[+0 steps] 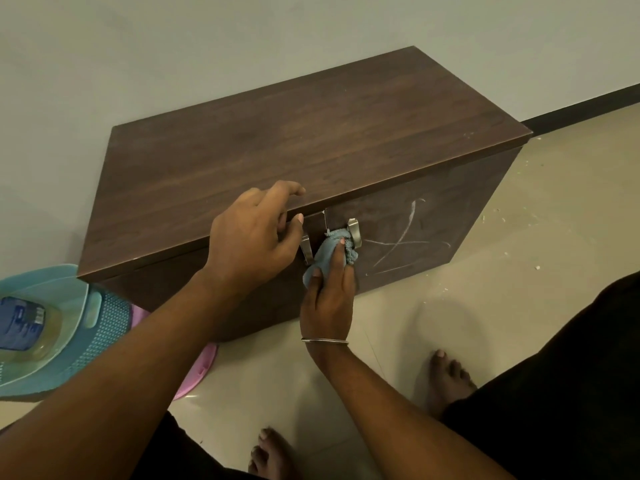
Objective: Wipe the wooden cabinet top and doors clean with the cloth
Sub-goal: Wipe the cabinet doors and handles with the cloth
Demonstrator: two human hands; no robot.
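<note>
Pale plaster wall [173, 46] and glossy beige tile floor [519, 271], met by a dark skirting strip [588, 110]. Against the wall stands the cabinet [277, 150], a low rectangular box in dark wood-grain laminate; its flat top overhangs the front slightly. The right door [433, 237] carries white chalky scrawls [398, 244] (crossed curved strokes). At the lower left sits a teal plastic basket [104, 327] with a perforated wall, holding a clear bottle [27, 327] of yellowish liquid with a blue label; a pink round item [204, 368] lies partly under it. The left hand [252, 237] grips the cabinet's front edge, fingers curled over the top and thumb beneath. The right hand [329, 299], a thin metal bangle [325, 340] at its wrist, presses a bunched blue cloth [329, 251] with frayed edges flat against the door seam, fingers extended over it. The cloth lies between two brushed-metal handles [355, 232]. Two bare feet [446, 379] rest on the tile.
</note>
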